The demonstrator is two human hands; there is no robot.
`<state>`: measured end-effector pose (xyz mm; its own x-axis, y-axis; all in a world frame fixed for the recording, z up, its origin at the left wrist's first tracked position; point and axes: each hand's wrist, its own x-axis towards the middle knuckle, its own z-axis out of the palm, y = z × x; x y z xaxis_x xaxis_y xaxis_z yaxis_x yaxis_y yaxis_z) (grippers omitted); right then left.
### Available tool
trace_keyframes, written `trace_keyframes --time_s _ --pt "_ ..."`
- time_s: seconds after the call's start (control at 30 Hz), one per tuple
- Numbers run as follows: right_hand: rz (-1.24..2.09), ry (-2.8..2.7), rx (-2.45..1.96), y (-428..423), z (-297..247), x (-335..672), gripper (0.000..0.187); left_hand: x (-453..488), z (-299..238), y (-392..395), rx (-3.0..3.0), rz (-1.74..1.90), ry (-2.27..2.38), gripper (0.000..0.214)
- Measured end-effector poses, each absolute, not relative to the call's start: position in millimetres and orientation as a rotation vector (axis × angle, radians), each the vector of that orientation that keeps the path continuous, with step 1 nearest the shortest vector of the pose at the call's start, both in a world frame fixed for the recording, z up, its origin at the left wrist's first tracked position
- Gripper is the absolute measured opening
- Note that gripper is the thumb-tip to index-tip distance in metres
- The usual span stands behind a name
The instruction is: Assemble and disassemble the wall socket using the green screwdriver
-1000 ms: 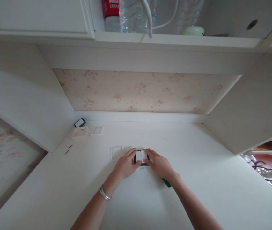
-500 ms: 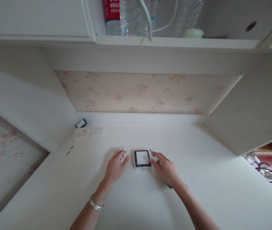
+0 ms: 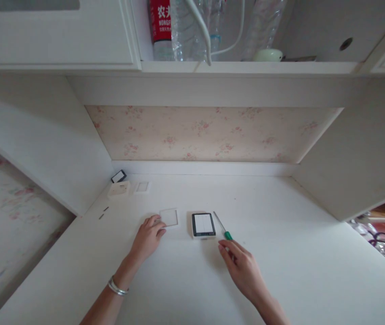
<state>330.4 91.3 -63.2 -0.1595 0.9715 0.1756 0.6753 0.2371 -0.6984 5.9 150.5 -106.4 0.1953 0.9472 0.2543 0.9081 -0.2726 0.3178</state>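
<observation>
My left hand (image 3: 149,238) has its fingers and thumb at the lower left corner of a thin white square frame (image 3: 178,217), gripping it on the desk. To its right lies a white switch-like square unit with a black-rimmed white panel (image 3: 203,224). A screwdriver (image 3: 228,235) with a green handle and metal shaft rests on the desk to the right of that unit. My right hand (image 3: 243,268) hovers over the handle's rear end and hides it. Thumb and forefinger are pinched together; anything between them is too small to make out.
At the back left are another black-rimmed panel (image 3: 118,176), a white box-like base (image 3: 118,189) and a second white frame (image 3: 141,187). Two small dark strips (image 3: 103,213) lie nearby. An overhead shelf (image 3: 246,67) holds bottles; a white cable (image 3: 208,49) hangs over its edge.
My left hand has moved left and down, uncovering more of the white frame. My right hand has drawn back toward me, away from the panel, exposing the screwdriver's shaft. The view has shifted slightly.
</observation>
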Motion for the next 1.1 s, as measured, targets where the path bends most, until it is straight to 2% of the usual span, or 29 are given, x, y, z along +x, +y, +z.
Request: trace_keyframes --time_s 0.3,0.43,0.6,0.73,0.87,0.97,1.1 --pt "0.819 -1.828 -1.442 88 -68 321 0.028 15 -102 124 2.310 0.794 1.869 0.021" --pt "1.115 -1.661 -1.378 99 -52 310 0.037 36 -63 104 2.337 0.608 1.655 0.027" --pt "1.223 -1.848 -1.176 121 -18 298 0.053 63 -18 95 2.457 0.308 1.322 0.030" --pt "1.323 -1.950 -1.150 123 -14 299 0.036 73 -8 95 2.507 0.233 1.276 0.034" --pt "1.594 -1.592 -1.115 104 -29 311 0.027 76 -16 91 2.365 0.450 1.269 0.040" --pt "1.683 -1.127 -1.082 86 -39 322 0.024 83 -31 84 2.012 0.764 1.351 0.029" --pt "1.528 -0.645 -1.033 70 -49 325 0.041 106 -56 67 1.399 0.849 1.350 0.033"
